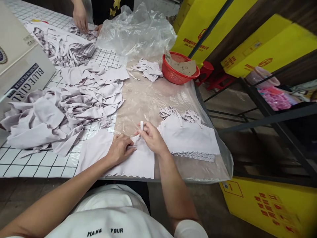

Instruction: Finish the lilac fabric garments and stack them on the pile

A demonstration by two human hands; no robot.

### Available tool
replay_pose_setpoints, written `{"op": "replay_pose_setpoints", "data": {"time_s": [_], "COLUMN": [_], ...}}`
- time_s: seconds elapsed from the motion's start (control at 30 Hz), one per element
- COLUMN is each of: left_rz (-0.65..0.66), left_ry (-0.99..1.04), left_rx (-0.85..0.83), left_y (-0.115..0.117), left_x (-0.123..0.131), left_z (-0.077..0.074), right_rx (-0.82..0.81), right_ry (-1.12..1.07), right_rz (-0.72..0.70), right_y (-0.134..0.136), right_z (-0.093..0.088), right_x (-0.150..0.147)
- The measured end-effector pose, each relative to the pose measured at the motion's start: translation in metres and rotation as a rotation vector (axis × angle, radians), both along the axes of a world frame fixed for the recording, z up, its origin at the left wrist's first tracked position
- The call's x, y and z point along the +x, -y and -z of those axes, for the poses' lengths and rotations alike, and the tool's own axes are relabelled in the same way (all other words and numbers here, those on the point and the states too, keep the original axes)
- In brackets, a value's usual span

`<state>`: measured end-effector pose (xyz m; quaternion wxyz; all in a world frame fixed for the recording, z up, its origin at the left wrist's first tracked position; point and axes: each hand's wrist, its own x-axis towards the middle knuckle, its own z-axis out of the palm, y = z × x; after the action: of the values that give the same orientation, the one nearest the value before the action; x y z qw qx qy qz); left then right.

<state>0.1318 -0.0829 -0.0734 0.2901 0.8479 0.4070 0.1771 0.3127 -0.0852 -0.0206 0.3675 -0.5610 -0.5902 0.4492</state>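
Note:
A pale lilac fabric piece (95, 152) with a wavy edge lies flat at the table's front edge. My left hand (119, 148) rests on it, fingers curled and thumb drawn in, gripping the cloth near its upper edge. My right hand (154, 138) is closed around a small white tool (142, 125) that sticks up between thumb and fingers; its working end is hidden. Just right of that hand sits a neat stack of matching pieces (190, 137), with looped straps along the top and scalloped edges towards me.
Loose lilac pieces (52, 114) are heaped at left beside a white carton (24, 66). A red basket (177, 77) holding cardboard stands at the far right corner. Clear plastic sheeting (136, 33) is bunched behind. Another person's hand (80, 16) touches cloth. A metal rack (272, 119) stands right.

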Motion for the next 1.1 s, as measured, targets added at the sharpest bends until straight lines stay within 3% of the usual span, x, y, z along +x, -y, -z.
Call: {"op": "replay_pose_setpoints", "data": {"time_s": [0.1, 0.17, 0.23, 0.33, 0.43, 0.5, 0.6, 0.67, 0.8, 0.9, 1.0, 1.1], "left_rz": [-0.025, -0.051, -0.088, -0.084, 0.022, 0.069, 0.1, 0.133, 0.158, 0.119, 0.092, 0.065], "left_ry": [0.026, 0.061, 0.11, 0.148, 0.112, 0.07, 0.016, -0.015, -0.095, -0.134, -0.132, -0.125], "left_rx": [0.082, 0.129, 0.173, 0.241, 0.301, 0.333, 0.354, 0.345, 0.288, 0.268, 0.27, 0.267], "left_y": [0.002, 0.005, 0.01, 0.02, 0.028, 0.031, 0.029, 0.024, 0.011, 0.001, -0.003, -0.002], "left_x": [0.002, 0.004, 0.005, -0.002, -0.029, -0.055, -0.089, -0.1, -0.096, -0.091, -0.091, -0.093], "left_z": [0.004, 0.005, 0.004, 0.002, 0.003, 0.005, 0.008, 0.007, 0.0, 0.004, 0.013, 0.019], "right_rx": [0.022, 0.108, 0.284, 0.472, 0.456, 0.424, 0.441, 0.506, 0.569, 0.516, 0.499, 0.495], "right_ry": [0.512, 0.735, 0.784, 0.741, 0.764, 0.791, 0.809, 0.825, 0.938, 1.11, 1.17, 1.116], "right_rz": [0.198, 0.329, 0.395, 0.318, 0.243, 0.243, 0.207, 0.075, -0.367, -0.499, -0.524, -0.497], "right_y": [-0.018, -0.014, 0.003, 0.038, 0.059, 0.06, 0.043, 0.022, -0.035, -0.066, -0.066, -0.03], "right_z": [-0.009, -0.006, 0.007, 0.038, 0.065, 0.069, 0.054, 0.037, 0.01, -0.003, -0.017, -0.039], "right_x": [0.001, -0.004, -0.015, -0.026, -0.022, -0.015, -0.019, -0.037, -0.089, -0.11, -0.108, -0.097]}}
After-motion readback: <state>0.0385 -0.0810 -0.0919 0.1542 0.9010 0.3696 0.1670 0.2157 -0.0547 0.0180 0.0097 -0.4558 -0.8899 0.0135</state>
